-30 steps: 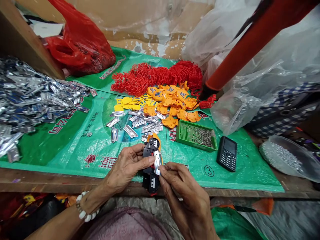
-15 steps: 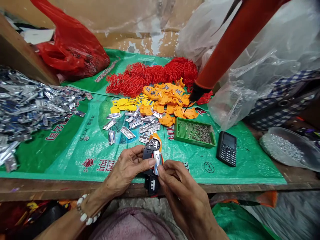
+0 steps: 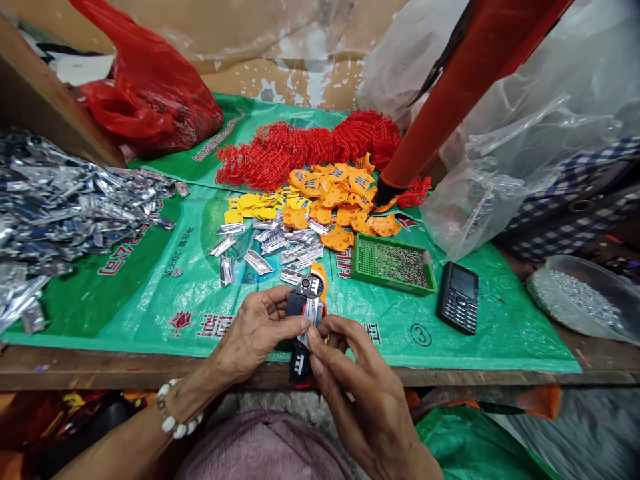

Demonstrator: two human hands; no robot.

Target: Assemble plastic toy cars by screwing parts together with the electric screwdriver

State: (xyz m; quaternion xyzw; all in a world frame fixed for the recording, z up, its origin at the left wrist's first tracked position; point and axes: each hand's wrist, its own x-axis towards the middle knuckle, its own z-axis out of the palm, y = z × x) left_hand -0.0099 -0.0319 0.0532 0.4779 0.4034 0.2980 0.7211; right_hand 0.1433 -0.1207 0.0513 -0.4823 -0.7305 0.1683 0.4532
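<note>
From my remote station I am seeing the black plastic piece (image 3: 295,304) being held over the front edge of the desk (image 3: 150,372), near the middle of that edge, with orange plastic (image 3: 322,280) showing along its upper right side. A silver strip (image 3: 313,309) is lying lengthwise along its face. The left hand (image 3: 253,333) is closing around the left side of the piece, thumb resting across the strip, the other fingers partly hidden behind. The right hand (image 3: 367,367) is keeping a narrow shape, its fingertips touching near the strip's lower end; whether they are pinching or merely pressing, I cannot tell. I am judging the piece to be light, stiff and fairly smooth, best taken by its dark side walls. The strip is looking thin and slick, likely to crease or slide, so I am favouring a hold by its long edges or a flat fingertip. Behind the hands, loose silver strips (image 3: 259,262) and orange parts (image 3: 338,239) are lying around the desk's middle; a green tray (image 3: 393,285) of small metal bits is sitting to their right, and a phone (image 3: 459,298) is resting nearer the right front corner.
</note>
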